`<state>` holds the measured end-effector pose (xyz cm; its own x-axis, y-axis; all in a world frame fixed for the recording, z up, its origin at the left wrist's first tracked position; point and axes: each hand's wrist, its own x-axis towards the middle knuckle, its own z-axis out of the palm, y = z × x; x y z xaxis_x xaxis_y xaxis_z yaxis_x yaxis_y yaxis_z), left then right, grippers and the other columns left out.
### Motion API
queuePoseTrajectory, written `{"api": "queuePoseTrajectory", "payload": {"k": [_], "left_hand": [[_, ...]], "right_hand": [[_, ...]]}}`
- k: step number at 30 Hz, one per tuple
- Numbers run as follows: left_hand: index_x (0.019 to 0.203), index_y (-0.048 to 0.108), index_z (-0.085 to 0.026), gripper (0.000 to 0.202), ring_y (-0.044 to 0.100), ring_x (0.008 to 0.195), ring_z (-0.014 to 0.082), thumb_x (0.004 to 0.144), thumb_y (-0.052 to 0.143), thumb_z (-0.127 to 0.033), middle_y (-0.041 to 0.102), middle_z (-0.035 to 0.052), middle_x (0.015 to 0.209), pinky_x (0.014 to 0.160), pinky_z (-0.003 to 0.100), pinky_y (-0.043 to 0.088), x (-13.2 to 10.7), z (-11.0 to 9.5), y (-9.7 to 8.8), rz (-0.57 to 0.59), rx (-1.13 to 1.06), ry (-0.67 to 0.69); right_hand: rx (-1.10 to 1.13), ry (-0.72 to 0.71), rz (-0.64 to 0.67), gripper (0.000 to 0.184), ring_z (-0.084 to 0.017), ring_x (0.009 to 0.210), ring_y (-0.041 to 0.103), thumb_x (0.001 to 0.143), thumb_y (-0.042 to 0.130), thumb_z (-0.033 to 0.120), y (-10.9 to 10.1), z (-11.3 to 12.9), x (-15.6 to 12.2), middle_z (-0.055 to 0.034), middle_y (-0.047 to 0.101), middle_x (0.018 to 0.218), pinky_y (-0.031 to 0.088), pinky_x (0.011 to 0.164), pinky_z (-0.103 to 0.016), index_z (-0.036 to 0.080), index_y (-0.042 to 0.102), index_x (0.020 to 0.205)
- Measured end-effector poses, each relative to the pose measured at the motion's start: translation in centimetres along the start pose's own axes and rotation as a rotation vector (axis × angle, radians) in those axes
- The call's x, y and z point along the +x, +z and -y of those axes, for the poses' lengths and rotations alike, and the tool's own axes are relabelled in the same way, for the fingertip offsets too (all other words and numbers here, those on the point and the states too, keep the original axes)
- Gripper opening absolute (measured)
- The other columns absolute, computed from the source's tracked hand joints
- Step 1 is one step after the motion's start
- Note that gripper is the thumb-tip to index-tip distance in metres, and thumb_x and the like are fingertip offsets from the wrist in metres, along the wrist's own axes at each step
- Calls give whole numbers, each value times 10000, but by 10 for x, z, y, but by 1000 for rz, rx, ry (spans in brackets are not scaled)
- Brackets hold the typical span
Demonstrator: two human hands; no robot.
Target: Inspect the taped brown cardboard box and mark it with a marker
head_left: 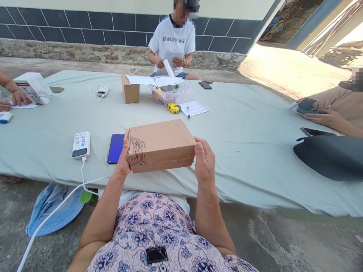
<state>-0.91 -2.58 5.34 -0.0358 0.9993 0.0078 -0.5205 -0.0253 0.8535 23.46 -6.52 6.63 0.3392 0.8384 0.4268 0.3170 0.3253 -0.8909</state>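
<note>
A closed brown cardboard box [163, 145] is held up between both of my hands, tilted slightly, above the near edge of the table. My left hand [124, 158] grips its left end, beside a patch of black pen scribbles at that corner. At the right end, my right hand [204, 156] clasps the box with the thumb toward me; the fingers behind are partly hidden. A phone with a blue screen [115, 148] lies on the cloth just behind my left hand. Left of it rests a white power bank [81, 145] with a white cable plugged in.
A pale green cloth [255, 151] covers the table. Farther back are a clear plastic basin [167, 96], a small carton [131, 92], a yellow tape measure [173, 108] and a paper with a pen [195, 108]. A dark bag [330, 156] lies right. Other people sit around.
</note>
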Motion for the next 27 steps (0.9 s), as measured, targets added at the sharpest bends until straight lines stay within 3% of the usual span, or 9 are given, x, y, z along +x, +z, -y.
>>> {"api": "queuePoseTrajectory", "payload": {"k": [11, 13, 16, 22, 27], "left_hand": [[1535, 493, -373, 1048, 369, 1548, 343, 654, 641, -921, 437, 58, 1654, 1182, 423, 433, -9, -8, -11, 272, 117, 90], [1526, 514, -359, 1091, 346, 1558, 360, 600, 706, -903, 408, 65, 1673, 1199, 419, 411, -10, -11, -13, 315, 148, 95], [1524, 519, -367, 1101, 328, 1568, 363, 554, 868, -754, 383, 58, 1688, 1216, 401, 390, -11, -14, -15, 334, 198, 75], [1573, 432, -413, 1066, 221, 1609, 365, 637, 870, -674, 285, 17, 1734, 1246, 410, 344, -4, -9, -28, 414, 295, 54], [1604, 363, -396, 1119, 261, 1584, 403, 644, 856, -692, 284, 36, 1731, 1239, 456, 342, 5, -2, -36, 468, 311, 58]], "right_hand": [[33, 76, -68, 588, -262, 974, 645, 920, 471, 760, -5, -11, 7, -64, 744, 1078, 479, 792, -376, 235, 717, 1021], [50, 83, -91, 592, -257, 956, 639, 915, 472, 765, -6, -13, 9, -62, 734, 1059, 470, 781, -370, 230, 711, 1000], [64, 82, -113, 593, -255, 957, 633, 910, 478, 768, -9, -14, 10, -60, 727, 1047, 466, 791, -370, 226, 709, 979], [72, 105, -130, 628, -254, 924, 620, 857, 506, 813, -9, -9, 10, -59, 707, 1002, 452, 777, -370, 223, 697, 956], [83, 142, -128, 625, -232, 896, 609, 847, 520, 815, -7, -5, 8, -45, 705, 972, 444, 749, -348, 224, 693, 959]]}}
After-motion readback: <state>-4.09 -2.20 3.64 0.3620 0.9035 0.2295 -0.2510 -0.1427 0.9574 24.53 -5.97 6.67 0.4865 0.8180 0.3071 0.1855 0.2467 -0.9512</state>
